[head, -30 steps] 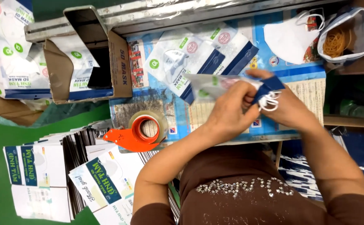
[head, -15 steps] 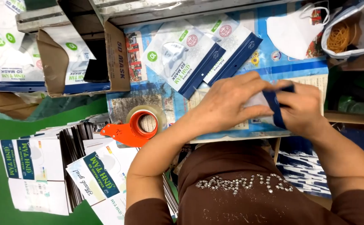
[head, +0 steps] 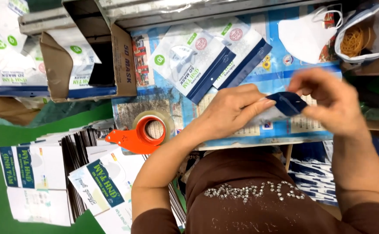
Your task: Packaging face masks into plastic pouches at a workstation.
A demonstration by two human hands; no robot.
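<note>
My left hand [head: 230,110] and my right hand [head: 328,102] both hold a small mask pouch [head: 285,106] with a dark blue edge, just above the paper-covered work board [head: 276,52]. The left thumb and fingers pinch its near side. The right fingers close on its blue end. Most of the pouch is hidden by my hands. Two filled mask pouches [head: 206,58], white with blue strips, lie flat on the board beyond my left hand.
An orange tape dispenser [head: 139,134] sits left of my left forearm. A cardboard box [head: 120,56] with pouches stands at far left. A loose white mask [head: 306,34] and a bag of rubber bands [head: 363,37] lie far right. Flat printed cartons [head: 59,173] are stacked lower left.
My hands have drawn together on the pouch and shifted right. The pouch, held open and flat a second ago, is now folded small between the fingers, and the white ear loops no longer show.
</note>
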